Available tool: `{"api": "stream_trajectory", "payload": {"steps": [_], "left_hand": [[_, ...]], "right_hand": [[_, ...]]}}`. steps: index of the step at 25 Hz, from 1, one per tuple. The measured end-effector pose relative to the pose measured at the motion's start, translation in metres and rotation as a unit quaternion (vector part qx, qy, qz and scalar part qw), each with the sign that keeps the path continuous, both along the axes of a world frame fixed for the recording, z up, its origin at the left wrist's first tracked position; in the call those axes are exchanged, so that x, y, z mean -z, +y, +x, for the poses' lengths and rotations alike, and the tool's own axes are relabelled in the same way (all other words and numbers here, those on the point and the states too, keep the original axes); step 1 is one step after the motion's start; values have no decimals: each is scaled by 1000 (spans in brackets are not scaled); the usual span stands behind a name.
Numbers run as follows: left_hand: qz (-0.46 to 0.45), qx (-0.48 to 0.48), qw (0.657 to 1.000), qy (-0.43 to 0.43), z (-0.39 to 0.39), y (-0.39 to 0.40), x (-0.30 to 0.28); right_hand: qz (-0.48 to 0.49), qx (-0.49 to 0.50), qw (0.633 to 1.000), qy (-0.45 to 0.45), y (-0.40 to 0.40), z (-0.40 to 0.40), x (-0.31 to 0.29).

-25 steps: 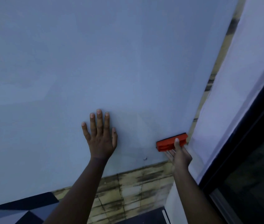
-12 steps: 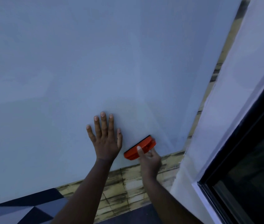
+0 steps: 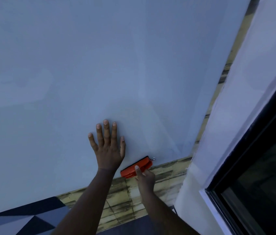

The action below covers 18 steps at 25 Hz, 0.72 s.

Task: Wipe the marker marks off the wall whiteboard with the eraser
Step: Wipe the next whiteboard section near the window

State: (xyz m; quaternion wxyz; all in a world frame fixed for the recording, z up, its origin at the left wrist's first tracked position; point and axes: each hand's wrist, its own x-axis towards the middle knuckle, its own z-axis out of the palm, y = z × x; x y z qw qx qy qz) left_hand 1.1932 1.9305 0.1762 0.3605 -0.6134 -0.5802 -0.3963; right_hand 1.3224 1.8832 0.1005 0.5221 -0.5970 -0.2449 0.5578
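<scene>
I am seeing no containers in this view, so I am going straight to the hands. My left hand (image 3: 107, 148) is lying flat against the whiteboard (image 3: 100, 68), fingers straight and spread, pointing up the board, with the thumb out to the right; that grip is apart, pressing on the surface and holding nothing. My right hand (image 3: 145, 178) is reaching up from below, and its grip is clamped on the orange eraser (image 3: 134, 167): the thumb is lying across the orange back, while the other fingers are curling round the lower side, mostly hidden from me. The eraser is sitting at the bottom edge of the whiteboard, just to the right of my left wrist, tilted so its right end is higher than its left. A dark strip is showing along its upper edge, facing the board. A small metal screw (image 3: 153, 158) is sitting just beside the eraser's upper right end. I am seeing no clear marker marks on the board. Below the board, yellowish wood-patterned wall (image 3: 164, 180) is showing, and a dark-framed window (image 3: 260, 167) is standing at the right.
</scene>
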Motion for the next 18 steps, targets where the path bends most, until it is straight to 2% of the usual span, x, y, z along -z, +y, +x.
{"api": "stream_trajectory", "payload": {"steps": [3, 7, 11, 18], "left_hand": [[-9, -3, 1000, 7, -1, -2, 4], [-17, -9, 1000, 7, 1, -6, 8], [-32, -13, 999, -9, 7, -6, 12], [-49, -31, 998, -21, 11, -5, 20]], "right_hand": [[3, 20, 997, 73, 8, 10, -34], [12, 86, 987, 138, 44, 74, -62], [-64, 114, 969, 209, 65, 140, -27], [-87, 118, 957, 249, 61, 145, 18]]}}
